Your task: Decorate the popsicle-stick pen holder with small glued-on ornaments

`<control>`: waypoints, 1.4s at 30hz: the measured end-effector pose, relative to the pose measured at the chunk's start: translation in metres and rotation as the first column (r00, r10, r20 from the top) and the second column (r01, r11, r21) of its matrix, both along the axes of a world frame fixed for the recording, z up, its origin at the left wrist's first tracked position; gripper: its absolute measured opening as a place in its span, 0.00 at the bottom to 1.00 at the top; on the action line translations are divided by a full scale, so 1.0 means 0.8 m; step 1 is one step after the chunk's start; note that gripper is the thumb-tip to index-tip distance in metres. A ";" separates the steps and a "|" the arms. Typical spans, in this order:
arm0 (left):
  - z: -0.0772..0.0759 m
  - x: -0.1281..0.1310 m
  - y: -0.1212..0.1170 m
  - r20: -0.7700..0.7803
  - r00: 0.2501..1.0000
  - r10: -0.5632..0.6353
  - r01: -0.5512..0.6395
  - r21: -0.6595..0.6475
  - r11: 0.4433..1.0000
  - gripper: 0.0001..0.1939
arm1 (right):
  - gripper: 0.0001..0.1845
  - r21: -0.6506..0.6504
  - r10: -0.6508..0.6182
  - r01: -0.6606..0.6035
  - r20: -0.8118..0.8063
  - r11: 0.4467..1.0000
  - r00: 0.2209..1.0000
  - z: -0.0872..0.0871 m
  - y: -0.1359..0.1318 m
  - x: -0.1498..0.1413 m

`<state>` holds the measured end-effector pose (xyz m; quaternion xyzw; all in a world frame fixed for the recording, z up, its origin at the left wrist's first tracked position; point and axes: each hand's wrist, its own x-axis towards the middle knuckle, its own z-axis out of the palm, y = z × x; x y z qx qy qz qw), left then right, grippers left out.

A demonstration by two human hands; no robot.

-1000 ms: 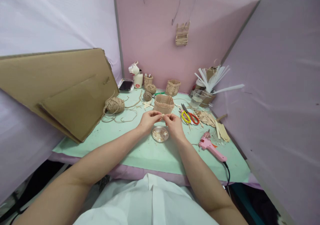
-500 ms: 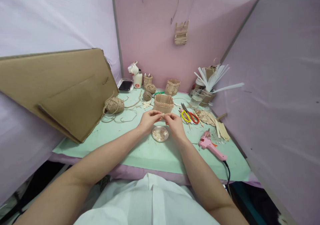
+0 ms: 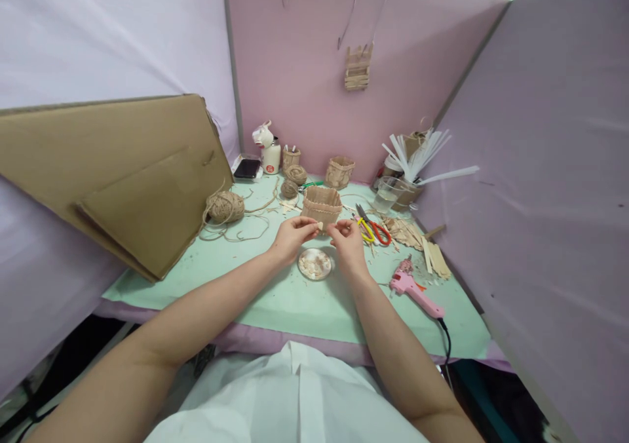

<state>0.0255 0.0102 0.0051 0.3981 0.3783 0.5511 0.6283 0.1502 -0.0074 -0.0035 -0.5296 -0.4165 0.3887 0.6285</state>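
Note:
My left hand [image 3: 291,236] pinches a small pale piece [image 3: 320,225] between thumb and fingertips, just in front of a small basket of wooden sticks [image 3: 322,204]. A little to the right, my right hand [image 3: 348,240] is curled with its fingertips together; what it holds, if anything, is too small to see. Below and between both hands a round clear dish [image 3: 315,263] of pale bits rests on the green mat [image 3: 275,299].
A pink glue gun [image 3: 415,290] lies at the right with its cord over the edge. Scissors [image 3: 372,228], loose wooden sticks [image 3: 436,258], a plastic cup [image 3: 388,194], twine balls [image 3: 225,207] and small baskets crowd the back. A cardboard sheet [image 3: 122,168] leans at the left.
My hands, which were touching fingertip to fingertip over the dish, have drawn slightly apart. The small pale piece stays with my left hand.

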 end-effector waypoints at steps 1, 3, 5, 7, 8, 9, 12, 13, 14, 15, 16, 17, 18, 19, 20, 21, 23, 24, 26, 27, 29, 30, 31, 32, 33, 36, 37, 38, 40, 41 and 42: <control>-0.001 0.000 0.000 -0.001 1.000 -0.006 0.006 0.003 1.000 0.15 | 0.20 -0.003 0.015 -0.015 0.006 1.000 1.000 0.000 -0.001 -0.001; -0.003 0.000 0.000 -0.002 1.000 -0.018 0.018 0.011 1.000 0.15 | 0.20 0.002 0.055 -0.055 0.010 0.998 0.998 0.000 -0.001 -0.002; -0.004 0.000 0.000 -0.006 1.000 -0.025 0.025 0.017 1.000 0.16 | 0.21 0.027 0.078 -0.078 -0.002 0.997 0.997 -0.001 -0.001 -0.002; -0.003 0.000 -0.001 -0.011 0.999 -0.032 0.032 0.017 0.999 0.16 | 0.21 0.047 0.093 -0.092 -0.018 0.995 0.996 -0.002 0.000 -0.002; -0.003 0.001 -0.002 -0.015 0.999 -0.035 0.035 0.018 0.999 0.16 | 0.21 0.051 0.097 -0.096 -0.023 0.994 0.995 -0.003 0.000 -0.002; -0.001 0.001 -0.003 -0.021 0.999 -0.038 0.038 0.020 0.999 0.16 | 0.22 0.051 0.100 -0.099 -0.025 0.994 0.995 -0.003 0.000 -0.002; 0.003 0.001 -0.004 -0.039 0.998 -0.054 0.055 0.023 0.998 0.16 | 0.23 0.045 0.101 -0.100 -0.019 0.994 0.995 -0.004 0.000 -0.001; 0.004 -0.001 -0.004 -0.045 0.997 -0.066 0.067 0.019 0.998 0.16 | 0.23 0.048 0.101 -0.100 -0.014 0.994 0.995 -0.004 -0.001 0.000; 0.006 -0.003 -0.002 -0.054 0.995 -0.082 0.083 0.014 0.996 0.15 | 0.23 0.056 0.101 -0.101 -0.005 0.993 0.995 -0.006 0.000 0.001; 0.007 -0.006 -0.001 -0.073 0.993 -0.097 0.098 0.012 0.995 0.15 | 0.23 0.067 0.100 -0.101 0.007 0.993 0.995 -0.007 0.000 0.002; 0.008 -0.009 0.002 -0.110 0.988 -0.106 0.108 0.017 0.994 0.14 | 0.23 0.079 0.101 -0.102 0.024 0.992 0.995 -0.009 0.000 0.002; 0.008 -0.014 0.005 -0.165 0.980 -0.109 0.115 0.030 0.993 0.14 | 0.22 0.089 0.101 -0.105 0.044 0.990 0.994 -0.011 0.001 0.003; 0.009 -0.018 0.008 -0.240 0.966 -0.100 0.116 0.053 0.992 0.13 | 0.22 0.098 0.103 -0.109 0.066 0.989 0.992 -0.012 0.002 0.004; 0.008 -0.022 0.011 -0.321 0.943 -0.088 0.120 0.081 0.989 0.13 | 0.22 0.104 0.108 -0.117 0.086 0.988 0.990 -0.014 0.002 0.005; 0.008 -0.026 0.013 -0.386 0.919 -0.084 0.136 0.108 0.985 0.12 | 0.22 0.111 0.117 -0.128 0.101 0.986 0.988 -0.016 0.003 0.005; 0.008 -0.029 0.015 -0.435 0.897 -0.084 0.155 0.131 0.979 0.12 | 0.22 0.117 0.129 -0.142 0.113 0.983 0.985 -0.017 0.003 0.005; 0.008 -0.034 0.018 -0.489 0.866 -0.103 0.206 0.162 0.965 0.11 | 0.22 0.123 0.161 -0.176 0.124 0.977 0.979 -0.018 0.003 0.004; 0.008 -0.035 0.019 -0.507 0.854 -0.117 0.232 0.170 0.958 0.10 | 0.22 0.122 0.179 -0.194 0.123 0.973 0.976 -0.018 0.002 0.004; 0.009 -0.037 0.020 -0.542 0.827 -0.147 0.282 0.173 0.944 0.10 | 0.22 0.113 0.212 -0.225 0.117 0.968 0.970 -0.017 0.001 0.004; 0.010 -0.038 0.020 -0.557 0.814 -0.164 0.307 0.173 0.936 0.09 | 0.22 0.107 0.227 -0.240 0.117 0.965 0.967 -0.017 0.001 0.003; 0.011 -0.040 0.020 -0.579 0.792 -0.194 0.352 0.173 0.920 0.09 | 0.22 0.098 0.249 -0.261 0.117 0.960 0.961 -0.017 0.000 0.003; 0.012 -0.041 0.020 -0.587 0.783 -0.204 0.368 0.174 0.913 0.09 | 0.22 0.095 0.257 -0.269 0.119 0.959 0.959 -0.017 -0.001 0.003; 0.012 -0.041 0.019 -0.592 0.779 -0.206 0.375 0.177 0.910 0.09 | 0.22 0.092 0.263 -0.275 0.121 0.957 0.957 -0.017 -0.001 0.004; 0.013 -0.041 0.019 -0.596 0.778 -0.200 0.373 0.181 0.910 0.10 | 0.22 0.090 0.267 -0.279 0.121 0.956 0.956 -0.017 -0.001 0.004; 0.014 -0.041 0.018 -0.599 0.778 -0.189 0.365 0.186 0.912 0.10 | 0.22 0.087 0.269 -0.280 0.121 0.956 0.956 -0.017 -0.002 0.003; 0.016 -0.038 0.015 -0.621 0.769 -0.153 0.343 0.199 0.918 0.11 | 0.22 0.080 0.268 -0.279 0.123 0.957 0.955 -0.016 -0.002 0.003; 0.017 -0.037 0.013 -0.631 0.762 -0.146 0.344 0.203 0.917 0.11 | 0.22 0.078 0.266 -0.276 0.123 0.958 0.956 -0.016 -0.002 0.002; 0.018 -0.036 0.012 -0.643 0.752 -0.144 0.348 0.204 0.915 0.11 | 0.22 0.077 0.263 -0.274 0.124 0.959 0.957 -0.016 -0.003 0.002; 0.020 -0.035 0.010 -0.657 0.739 -0.146 0.361 0.204 0.910 0.11 | 0.22 0.077 0.258 -0.269 0.124 0.960 0.958 -0.017 -0.003 0.002; 0.020 -0.035 0.010 -0.659 0.736 -0.155 0.370 0.201 0.907 0.10 | 0.22 0.077 0.257 -0.268 0.122 0.960 0.959 -0.017 -0.003 0.002; 0.020 -0.035 0.010 -0.657 0.736 -0.167 0.379 0.195 0.905 0.10 | 0.22 0.077 0.256 -0.266 0.118 0.961 0.959 -0.017 -0.003 0.002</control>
